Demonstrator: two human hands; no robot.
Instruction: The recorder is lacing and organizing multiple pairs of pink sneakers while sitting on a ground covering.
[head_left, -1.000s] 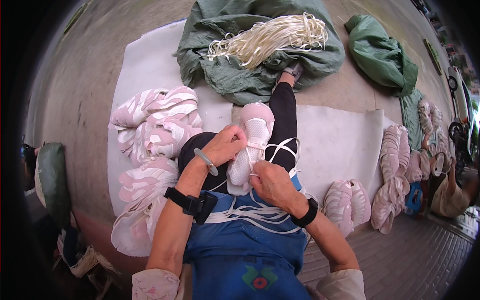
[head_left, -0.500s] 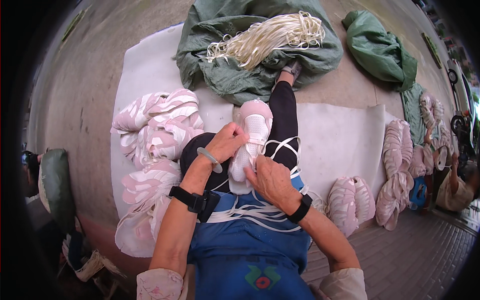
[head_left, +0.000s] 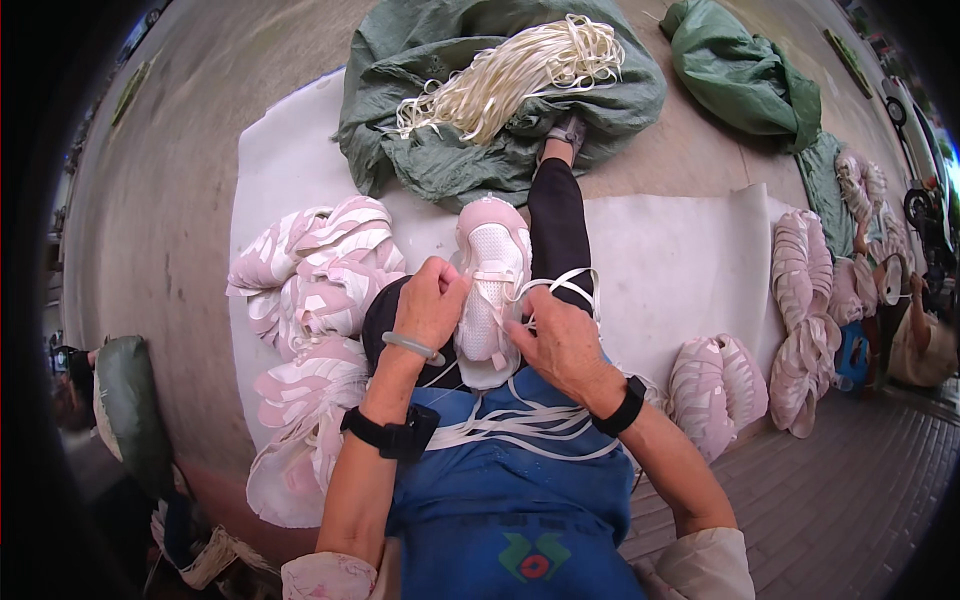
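A pink and white shoe upper (head_left: 487,240) lies on my lap, its white mesh tongue facing up. A white lace crosses its middle, and a loop of shoelace (head_left: 580,275) sticks out to the right. My left hand (head_left: 432,310) is closed at the upper's left edge, fingertips curled; whatever they pinch is hidden. On the right side my right hand (head_left: 560,340) is closed with the shoelace between thumb and fingers. More loose white laces (head_left: 520,425) lie across my blue apron (head_left: 500,490).
Stacked pink and white uppers (head_left: 335,260) lie on the pale sheet (head_left: 290,150) at left. More uppers (head_left: 715,390) stand at right. A bundle of cream laces (head_left: 520,75) rests on a green sack (head_left: 385,90) ahead. Another green sack (head_left: 740,75) is far right.
My left hand has drawn back from the middle of the upper to its left edge. My right hand has moved slightly right with the lace. The view has shifted a little.
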